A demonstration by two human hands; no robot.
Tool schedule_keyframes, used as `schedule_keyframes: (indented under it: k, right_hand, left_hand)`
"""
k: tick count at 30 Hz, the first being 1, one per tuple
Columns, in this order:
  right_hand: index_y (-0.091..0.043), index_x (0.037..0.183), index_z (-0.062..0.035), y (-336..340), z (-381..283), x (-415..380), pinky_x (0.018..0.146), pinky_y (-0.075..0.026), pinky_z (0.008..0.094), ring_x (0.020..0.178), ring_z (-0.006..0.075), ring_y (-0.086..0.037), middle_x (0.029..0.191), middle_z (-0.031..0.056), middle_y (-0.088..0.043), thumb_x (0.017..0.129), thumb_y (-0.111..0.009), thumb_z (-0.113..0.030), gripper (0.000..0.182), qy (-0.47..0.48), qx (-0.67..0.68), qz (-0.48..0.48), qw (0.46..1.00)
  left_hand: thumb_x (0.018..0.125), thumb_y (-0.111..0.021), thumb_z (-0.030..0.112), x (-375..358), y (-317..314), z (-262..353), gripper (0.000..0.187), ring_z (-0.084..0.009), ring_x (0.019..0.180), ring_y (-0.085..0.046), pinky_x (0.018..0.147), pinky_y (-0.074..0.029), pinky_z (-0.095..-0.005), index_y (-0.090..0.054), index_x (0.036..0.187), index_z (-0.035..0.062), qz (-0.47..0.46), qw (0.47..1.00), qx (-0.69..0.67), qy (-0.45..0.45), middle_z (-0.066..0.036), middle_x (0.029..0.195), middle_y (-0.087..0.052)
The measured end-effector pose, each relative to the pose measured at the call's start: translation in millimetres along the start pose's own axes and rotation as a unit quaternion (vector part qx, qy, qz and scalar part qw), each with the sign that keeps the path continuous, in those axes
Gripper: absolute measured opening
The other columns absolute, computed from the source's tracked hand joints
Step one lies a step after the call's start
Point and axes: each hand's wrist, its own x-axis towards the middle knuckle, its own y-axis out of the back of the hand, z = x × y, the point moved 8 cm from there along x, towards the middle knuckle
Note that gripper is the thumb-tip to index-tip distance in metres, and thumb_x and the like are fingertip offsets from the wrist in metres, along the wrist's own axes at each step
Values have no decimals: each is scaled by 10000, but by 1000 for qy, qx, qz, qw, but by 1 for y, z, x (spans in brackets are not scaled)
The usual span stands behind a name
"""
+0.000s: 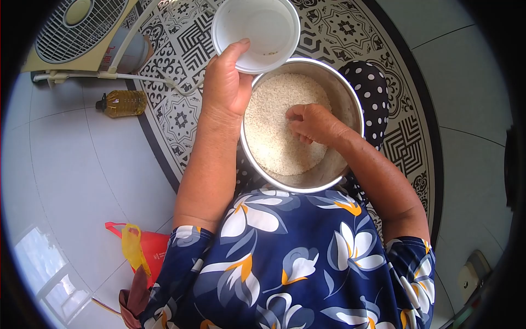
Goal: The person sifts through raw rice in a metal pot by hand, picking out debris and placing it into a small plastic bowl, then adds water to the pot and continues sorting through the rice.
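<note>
A wide metal pot [356, 104] between the person's legs holds white rice grains [274, 109]. My left hand [227, 82] grips the rim of a white plastic tub [255, 30] above the pot's far left edge, thumb inside the tub. A few small brown specks lie at the bottom of the tub. Over the rice is my right hand [315, 125], its fingers curled together with the tips near the grains. Whatever those fingertips hold, if anything, is too small to make out.
A patterned mat [408, 145] lies under the pot. At the left are a fan [82, 27] and a bottle of yellow oil [125, 104] on its side. Red and yellow bags [150, 252] rest on the tiles at lower left. Polka-dot fabric [370, 90] covers the legs.
</note>
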Motion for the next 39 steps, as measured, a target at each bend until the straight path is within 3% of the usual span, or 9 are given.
schedule_keyframes:
  k: [8,15,17,19,24,26,29,39]
  right_hand:
    - [-607,899,-33,-4,8,0,496,-457,231,545,105,-547,685,40,-593,814,-605,-157,151,-41,161,-38,985]
    - [-615,862,-50,2,8,-1,509,-449,229,581,94,-548,684,27,-592,819,-628,-212,169,-41,169,-20,984]
    - [-610,865,-37,13,7,-2,522,-451,226,582,100,-547,684,26,-593,834,-610,-233,199,-32,134,28,990]
    - [-613,863,-29,21,9,-2,531,-454,233,585,101,-550,680,28,-598,837,-598,-228,201,-30,96,62,993]
    - [-628,870,-18,34,8,-4,585,-466,267,598,114,-566,669,38,-618,832,-569,-195,191,-13,-100,125,987]
    - [-666,891,-73,29,5,-6,755,-471,340,747,235,-633,781,116,-659,797,-557,-173,176,-10,-165,101,981]
    - [-647,942,-52,20,-3,-9,677,-474,292,670,164,-615,716,65,-653,804,-572,-169,196,57,-128,84,986]
    - [-620,1029,-41,5,-7,-6,721,-480,298,767,202,-631,853,123,-664,772,-599,-130,272,75,-148,39,985]
  left_hand:
    - [818,-577,101,-1,0,-1,430,-275,1073,-521,897,-463,-473,-426,1195,-40,1,1000,-7,0,-159,1132,-524]
    - [817,-580,101,1,1,-2,422,-278,1062,-529,885,-470,-480,-432,1187,-38,0,1000,-7,1,-160,1121,-532]
    - [818,-580,101,-1,0,-2,420,-279,1060,-530,881,-472,-482,-433,1186,-38,2,1000,-7,3,-160,1119,-533]
    - [832,-533,93,-4,-3,1,398,-267,1080,-521,945,-431,-402,-423,1145,-126,12,1000,1,-6,-208,1116,-520]
    - [831,-533,93,-4,-4,1,403,-269,1081,-521,949,-430,-404,-417,1150,-125,9,1000,-1,-4,-208,1121,-516]
    - [830,-534,93,-3,-3,1,403,-269,1079,-522,949,-430,-404,-418,1149,-124,9,1000,-3,-3,-208,1121,-516]
    - [828,-537,94,-2,-2,0,404,-269,1076,-525,947,-433,-403,-419,1150,-122,2,1000,-8,-3,-208,1122,-516]
    - [824,-541,93,-2,-2,0,410,-269,1073,-529,938,-442,-398,-421,1152,-123,-1,1000,-10,-10,-204,1114,-521]
